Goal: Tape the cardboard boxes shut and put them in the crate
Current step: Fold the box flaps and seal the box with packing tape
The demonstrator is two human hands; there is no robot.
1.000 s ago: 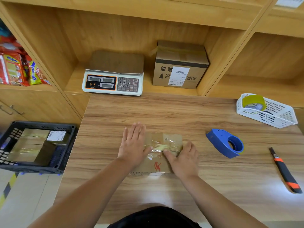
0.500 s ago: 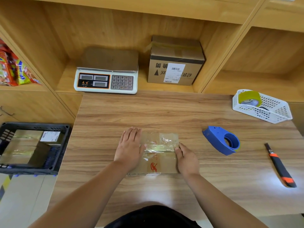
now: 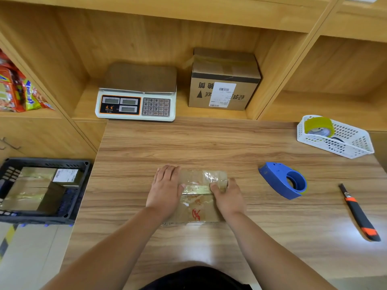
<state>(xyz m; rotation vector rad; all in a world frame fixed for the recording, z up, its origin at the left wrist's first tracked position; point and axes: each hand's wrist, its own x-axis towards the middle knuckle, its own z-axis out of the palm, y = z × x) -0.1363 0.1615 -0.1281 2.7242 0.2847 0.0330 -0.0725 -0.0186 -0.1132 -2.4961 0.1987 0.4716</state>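
Note:
A small flat cardboard box (image 3: 196,212) with a red mark and shiny clear tape across its top lies at the table's middle. My left hand (image 3: 165,189) lies flat on its left part, fingers straight. My right hand (image 3: 227,195) rests on the box's right edge, thumb pressing the tape strip. A black crate (image 3: 77,197) stands left of the table, below its level, holding taped cardboard boxes (image 3: 25,191). The blue tape dispenser (image 3: 282,181) sits to the right of the box.
An orange-black utility knife (image 3: 359,212) lies at the right edge. A white basket (image 3: 354,143) with a yellow tape roll (image 3: 319,126) sits back right. A weighing scale (image 3: 136,97) and a bigger labelled carton (image 3: 224,80) stand on the shelf behind. Snack bags (image 3: 18,95) fill the left shelf.
My right hand slid along the tape from the box's middle to its right edge and back slightly inward. My left hand stayed flat on the box.

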